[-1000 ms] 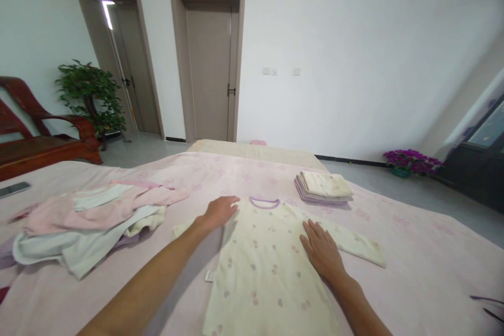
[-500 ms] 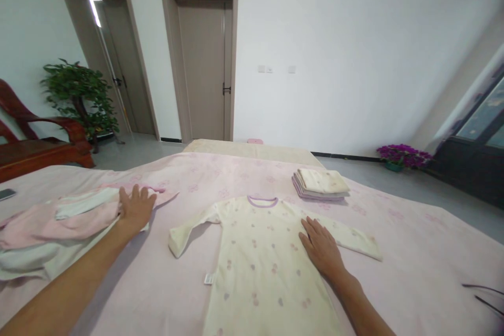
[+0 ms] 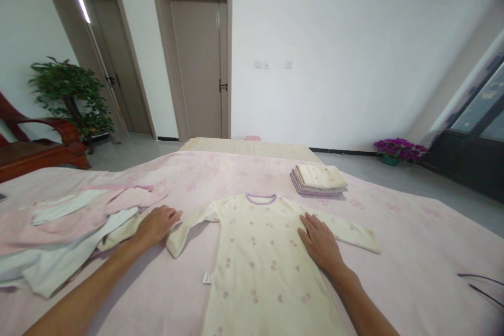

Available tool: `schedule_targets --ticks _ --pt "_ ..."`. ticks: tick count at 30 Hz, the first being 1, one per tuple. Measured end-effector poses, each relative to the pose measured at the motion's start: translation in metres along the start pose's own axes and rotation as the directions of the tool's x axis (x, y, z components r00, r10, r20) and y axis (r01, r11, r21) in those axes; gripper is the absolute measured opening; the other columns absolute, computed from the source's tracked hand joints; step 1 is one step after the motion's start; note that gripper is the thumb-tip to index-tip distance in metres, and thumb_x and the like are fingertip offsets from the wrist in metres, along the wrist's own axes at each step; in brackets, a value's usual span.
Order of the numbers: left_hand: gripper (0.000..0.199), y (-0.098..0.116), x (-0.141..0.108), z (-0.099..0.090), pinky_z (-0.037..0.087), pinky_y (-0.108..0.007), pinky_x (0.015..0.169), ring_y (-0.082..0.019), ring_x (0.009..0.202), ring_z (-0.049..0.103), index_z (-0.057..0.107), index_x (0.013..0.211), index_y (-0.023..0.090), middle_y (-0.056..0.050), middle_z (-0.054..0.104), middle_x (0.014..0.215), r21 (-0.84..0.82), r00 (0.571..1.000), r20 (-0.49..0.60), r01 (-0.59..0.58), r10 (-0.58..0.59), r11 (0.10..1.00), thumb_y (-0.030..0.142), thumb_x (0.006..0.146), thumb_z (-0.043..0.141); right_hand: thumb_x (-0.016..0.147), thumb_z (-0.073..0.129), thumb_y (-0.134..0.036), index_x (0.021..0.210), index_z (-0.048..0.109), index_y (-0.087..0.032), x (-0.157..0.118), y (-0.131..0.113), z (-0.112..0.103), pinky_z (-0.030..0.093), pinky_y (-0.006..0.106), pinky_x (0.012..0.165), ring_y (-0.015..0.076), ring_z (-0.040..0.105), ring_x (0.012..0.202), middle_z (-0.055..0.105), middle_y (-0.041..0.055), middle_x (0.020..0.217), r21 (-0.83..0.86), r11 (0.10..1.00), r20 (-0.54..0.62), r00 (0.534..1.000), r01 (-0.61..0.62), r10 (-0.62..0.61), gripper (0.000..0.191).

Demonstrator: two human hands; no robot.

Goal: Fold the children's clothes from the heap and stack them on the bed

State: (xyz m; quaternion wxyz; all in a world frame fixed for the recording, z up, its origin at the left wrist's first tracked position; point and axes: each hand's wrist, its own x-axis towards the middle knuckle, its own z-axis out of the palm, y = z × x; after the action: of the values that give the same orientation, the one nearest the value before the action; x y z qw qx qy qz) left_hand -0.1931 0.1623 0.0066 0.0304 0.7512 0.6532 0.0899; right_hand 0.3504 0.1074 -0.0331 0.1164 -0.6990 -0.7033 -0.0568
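Observation:
A cream long-sleeved child's top (image 3: pixel 268 262) with small printed motifs and a purple neckband lies spread out in front of me. Flat on its right side, near the shoulder, rests my right hand (image 3: pixel 322 244), fingers extended. My left hand (image 3: pixel 157 224) is just beside the cuff of the left sleeve, its fingers loosely stretched towards it, with nothing visible in them; whether it touches the cuff I cannot tell. To the left of that hand is a loose heap of pink and white clothes (image 3: pixel 82 226). The top's lower hem runs out of view.
A pink patterned cover (image 3: pixel 413 262) lies under everything. Beyond the right sleeve sits a stack of folded clothes (image 3: pixel 319 179). Thin dark glasses arms (image 3: pixel 482 283) show at the right edge. A wooden chair (image 3: pixel 43 139) and a potted plant (image 3: pixel 74 94) stand at the left.
My left hand has moved off the pink and white heap, rightwards and down to the left sleeve's cuff. My right hand stays on the top. The view has shifted slightly.

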Motion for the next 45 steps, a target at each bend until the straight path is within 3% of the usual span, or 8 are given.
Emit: schedule_targets --ticks 5,10,18,22,26,31,35,45 --pt "0.029 0.002 0.003 0.009 0.038 -0.026 0.064 -0.02 0.075 0.061 0.064 0.074 0.019 -0.002 0.067 0.078 -0.248 0.979 0.196 0.101 -0.052 0.963 0.047 0.073 0.057 0.096 0.034 -0.045 0.141 0.049 -0.019 0.0 0.001 0.001 0.023 0.046 0.116 0.0267 0.032 0.142 0.043 0.0089 0.151 -0.008 1.0 -0.009 1.0 0.01 -0.01 0.054" --pt "0.033 -0.024 0.018 -0.001 0.041 -0.027 0.065 -0.021 0.076 0.061 0.061 0.082 0.018 -0.002 0.067 0.077 -0.413 0.993 0.047 0.114 -0.104 0.903 0.048 0.074 0.049 0.096 0.035 -0.044 0.142 0.049 -0.019 -0.001 0.001 0.001 0.025 0.047 0.115 0.0271 0.032 0.142 0.043 0.0086 0.151 0.0 1.0 -0.003 1.0 0.007 -0.007 0.054" --pt "0.029 -0.033 0.024 -0.012 0.045 -0.029 0.082 -0.021 0.093 0.065 0.061 0.107 0.022 -0.004 0.069 0.101 -0.077 0.983 -0.113 0.139 -0.147 0.987 0.033 0.083 0.049 0.096 0.035 -0.045 0.141 0.049 -0.019 0.0 -0.001 -0.001 0.024 0.045 0.115 0.0265 0.032 0.142 0.043 0.0085 0.151 0.001 1.0 0.001 1.0 0.001 -0.001 0.054" --pt "0.034 -0.004 0.02 -0.007 0.042 -0.039 0.097 -0.026 0.111 0.059 0.065 0.11 0.018 -0.01 0.066 0.117 0.082 0.973 -0.194 0.144 -0.126 0.986 0.018 0.084 0.043 0.096 0.035 -0.044 0.141 0.049 -0.019 0.0 -0.002 -0.002 0.023 0.045 0.116 0.0262 0.033 0.142 0.043 0.008 0.151 0.001 1.0 -0.002 1.0 -0.001 0.001 0.054" --pt "0.037 0.055 0.022 -0.001 0.038 -0.034 0.108 -0.021 0.119 0.056 0.066 0.113 0.018 -0.007 0.065 0.123 -0.047 0.968 -0.239 -0.09 0.076 0.995 0.019 0.091 0.036 0.096 0.034 -0.045 0.141 0.049 -0.019 0.0 -0.002 -0.002 0.023 0.045 0.116 0.0265 0.033 0.142 0.043 0.0074 0.151 -0.01 1.0 -0.002 1.0 -0.002 0.002 0.054" --pt "0.049 0.138 0.029 0.026 0.032 -0.031 0.115 -0.019 0.135 0.045 0.052 0.138 0.017 -0.007 0.052 0.145 -0.268 0.944 -0.061 -0.328 0.324 0.906 0.036 0.1 0.026 0.096 0.034 -0.045 0.141 0.049 -0.019 -0.001 -0.004 -0.004 0.023 0.045 0.116 0.0262 0.033 0.142 0.043 0.0074 0.151 -0.002 1.0 -0.001 1.0 -0.007 0.007 0.054" --pt "0.056 0.164 0.025 0.047 0.021 -0.044 0.119 -0.026 0.146 0.027 0.045 0.145 0.018 -0.011 0.036 0.156 -0.195 0.92 0.011 -0.382 0.392 0.903 0.049 0.099 0.032 0.096 0.034 -0.044 0.142 0.049 -0.019 -0.001 -0.003 -0.005 0.024 0.046 0.116 0.0259 0.033 0.142 0.042 0.0074 0.151 0.005 1.0 0.008 1.0 0.0 0.0 0.054" --pt "0.059 0.075 0.003 0.039 0.016 -0.045 0.118 -0.028 0.148 0.019 0.035 0.151 0.023 -0.008 0.026 0.16 0.083 0.994 0.039 -0.103 0.1 0.991 0.051 0.1 0.025 0.097 0.031 -0.044 0.144 0.047 -0.017 -0.001 0.0 0.002 0.022 0.047 0.117 0.0261 0.031 0.143 0.04 0.0073 0.153 -0.023 1.0 0.004 1.0 0.007 -0.007 0.056"
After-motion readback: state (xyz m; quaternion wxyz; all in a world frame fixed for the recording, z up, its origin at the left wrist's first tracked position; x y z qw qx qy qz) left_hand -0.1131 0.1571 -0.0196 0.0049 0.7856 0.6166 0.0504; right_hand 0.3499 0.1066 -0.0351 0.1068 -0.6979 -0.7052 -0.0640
